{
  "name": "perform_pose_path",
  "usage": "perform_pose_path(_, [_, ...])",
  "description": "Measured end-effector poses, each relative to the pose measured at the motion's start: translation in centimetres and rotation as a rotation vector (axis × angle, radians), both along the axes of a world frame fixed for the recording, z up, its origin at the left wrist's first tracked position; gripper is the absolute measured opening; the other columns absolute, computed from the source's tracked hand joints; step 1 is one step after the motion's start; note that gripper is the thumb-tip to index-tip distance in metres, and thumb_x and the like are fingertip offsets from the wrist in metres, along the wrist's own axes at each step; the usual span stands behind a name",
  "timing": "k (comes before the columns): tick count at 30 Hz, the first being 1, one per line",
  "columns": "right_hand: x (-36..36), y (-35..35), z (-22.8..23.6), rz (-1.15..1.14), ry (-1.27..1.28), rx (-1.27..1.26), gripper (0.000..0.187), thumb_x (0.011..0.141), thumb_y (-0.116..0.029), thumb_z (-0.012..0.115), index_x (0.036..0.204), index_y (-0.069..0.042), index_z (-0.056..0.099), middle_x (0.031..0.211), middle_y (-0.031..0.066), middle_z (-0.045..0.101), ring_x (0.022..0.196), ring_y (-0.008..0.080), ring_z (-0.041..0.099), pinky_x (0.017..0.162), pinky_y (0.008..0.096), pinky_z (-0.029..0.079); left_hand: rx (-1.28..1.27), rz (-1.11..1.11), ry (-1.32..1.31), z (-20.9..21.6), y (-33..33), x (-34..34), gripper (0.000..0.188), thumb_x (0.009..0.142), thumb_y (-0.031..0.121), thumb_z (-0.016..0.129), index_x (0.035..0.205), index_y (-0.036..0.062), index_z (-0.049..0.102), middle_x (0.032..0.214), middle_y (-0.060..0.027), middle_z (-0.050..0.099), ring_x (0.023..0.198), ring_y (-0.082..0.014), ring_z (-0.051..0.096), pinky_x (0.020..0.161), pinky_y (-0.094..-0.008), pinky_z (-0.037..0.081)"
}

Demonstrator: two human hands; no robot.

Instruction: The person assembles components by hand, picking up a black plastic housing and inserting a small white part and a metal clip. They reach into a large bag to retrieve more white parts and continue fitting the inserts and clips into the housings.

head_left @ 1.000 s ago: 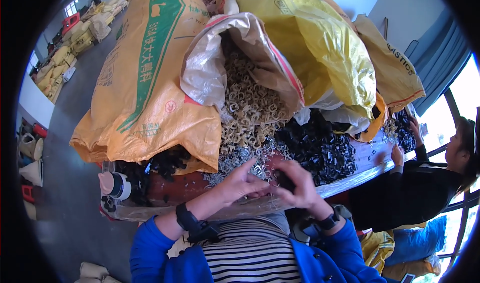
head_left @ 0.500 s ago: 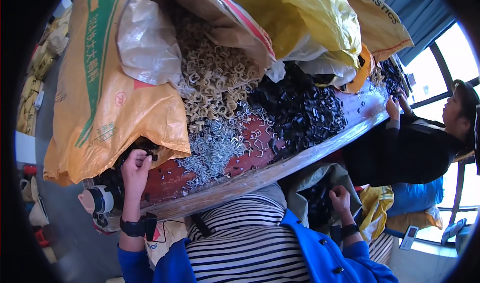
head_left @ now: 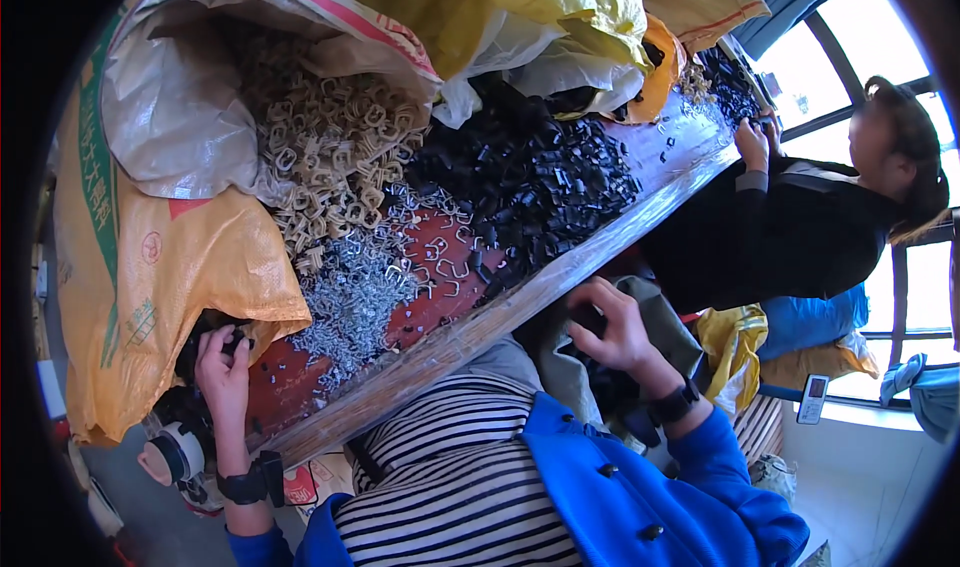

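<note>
My left hand [head_left: 222, 367] is closed at the mouth of an orange woven sack [head_left: 220, 257], pinching a small black plastic part [head_left: 234, 344] whose exact shape is hidden. My right hand [head_left: 615, 329] is raised over a grey-green sack [head_left: 655, 312] beside the table edge, thumb and fingers apart, with nothing visible in it. Between the hands a pile of small silver screws [head_left: 355, 292] lies on the red tabletop [head_left: 285, 372]. Bent metal U-shaped pieces [head_left: 445, 267] are scattered beside it.
Beige plastic clips [head_left: 335, 157] spill from a white sack [head_left: 175, 117]. Black plastic parts [head_left: 550, 167] are heaped farther right. The plastic-wrapped table edge [head_left: 480, 332] runs in front of me. A co-worker [head_left: 790, 227] handles parts at the far right. A white-lidded container [head_left: 180, 452] stands at left.
My right hand has risen out from the grey-green sack toward the table edge and spread its fingers. My left hand stays at the orange sack's mouth. The whole view has shifted.
</note>
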State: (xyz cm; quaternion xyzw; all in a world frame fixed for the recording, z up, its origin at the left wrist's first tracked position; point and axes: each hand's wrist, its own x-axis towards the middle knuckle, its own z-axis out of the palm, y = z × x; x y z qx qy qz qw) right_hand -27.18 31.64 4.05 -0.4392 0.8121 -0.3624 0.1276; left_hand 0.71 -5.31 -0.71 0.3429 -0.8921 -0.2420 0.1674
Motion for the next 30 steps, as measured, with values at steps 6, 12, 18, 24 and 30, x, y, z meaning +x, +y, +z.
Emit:
perform_pose_path(6, [0.4, -4.2, -2.1, 0.189, -0.106, 0.025, 0.029, 0.060, -0.017, 0.058, 0.082, -0.001, 0.050, 0.075, 0.0127, 0.051, 0.071, 0.0291, 0.052, 0.064, 0.0333, 0.043, 0.101, 0.081, 0.002, 0.4, 0.7, -0.3, 0.025, 0.072, 0.004, 0.056, 0.097, 0.0005, 0.053, 0.071, -0.0047, 0.050, 0.053, -0.0083, 0.042, 0.049, -0.0205, 0.035])
perform_pose_path(12, [0.5, -6.0, -2.4, 0.293, -0.088, 0.058, 0.030, 0.059, -0.017, 0.057, 0.084, 0.000, 0.051, 0.077, 0.0118, 0.052, 0.071, 0.0265, 0.053, 0.064, 0.0322, 0.043, 0.238, 0.211, 0.205, -0.1, 0.7, 0.6, 0.022, 0.076, 0.006, 0.054, 0.097, -0.0023, 0.052, 0.071, -0.0020, 0.051, 0.058, -0.0056, 0.043, 0.054, -0.0177, 0.036])
perform_pose_path(18, [3.5, -12.8, 0.9, 0.571, -0.330, -0.332, 0.031, 0.061, -0.017, 0.056, 0.085, 0.000, 0.050, 0.079, 0.0104, 0.052, 0.071, 0.0257, 0.053, 0.064, 0.0322, 0.043, 0.479, -0.248, 0.526, 5.4, 6.8, -5.7, 0.023, 0.080, 0.006, 0.047, 0.101, -0.0016, 0.049, 0.087, -0.0045, 0.052, 0.077, -0.0088, 0.048, 0.067, -0.0196, 0.039])
perform_pose_path(24, [6.7, -18.6, 3.6, 0.814, -0.304, -0.548, 0.031, 0.060, -0.017, 0.058, 0.085, -0.001, 0.049, 0.075, 0.0095, 0.050, 0.070, 0.0251, 0.053, 0.064, 0.0321, 0.043, 1.315, -0.468, 0.736, 8.1, 9.1, -12.5, 0.066, 0.078, 0.050, 0.034, 0.119, -0.0022, 0.031, 0.097, -0.0132, 0.051, 0.091, -0.0177, 0.048, 0.084, -0.0288, 0.033])
perform_pose_path(30, [6.5, -18.0, 3.5, 0.792, -0.304, -0.520, 0.030, 0.057, -0.016, 0.058, 0.082, -0.002, 0.047, 0.072, 0.0103, 0.048, 0.067, 0.0272, 0.051, 0.060, 0.0334, 0.042, 1.273, -0.554, 0.709, 8.4, 9.4, -13.0, 0.067, 0.078, 0.049, 0.034, 0.121, -0.0019, 0.029, 0.096, -0.0142, 0.051, 0.091, -0.0187, 0.047, 0.084, -0.0292, 0.032])
